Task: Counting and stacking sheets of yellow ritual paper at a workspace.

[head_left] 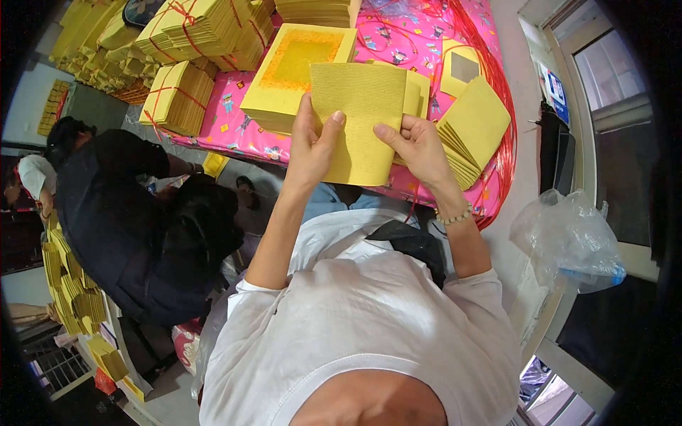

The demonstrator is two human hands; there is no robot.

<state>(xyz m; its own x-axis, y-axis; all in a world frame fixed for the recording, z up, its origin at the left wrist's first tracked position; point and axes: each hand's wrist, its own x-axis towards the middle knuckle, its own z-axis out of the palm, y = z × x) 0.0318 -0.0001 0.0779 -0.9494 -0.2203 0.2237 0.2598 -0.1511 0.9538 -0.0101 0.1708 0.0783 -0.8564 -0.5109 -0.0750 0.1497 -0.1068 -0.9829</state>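
Both of my hands hold a ridged yellow paper sheet (361, 128) upright in front of me, over the near edge of the table. My left hand (316, 142) grips its left side, thumb on the face towards me. On the opposite side my right hand (425, 148) pinches the edge, thumb in front and fingers behind. Whether it is one sheet or several layers, I cannot tell. Behind it lies a thick yellow paper stack (266, 99) with an orange pattern on top. A folded yellow paper packet (483, 121) rests just right of my right hand.
String-tied yellow paper bundles (177, 96) fill the left of the pink patterned tablecloth (231, 106). Long red strings (510, 153) hang over its right edge near a silver-squared paper (465, 65). A person in dark clothes (135, 220) is close on my left; a plastic bag (568, 234) is right.
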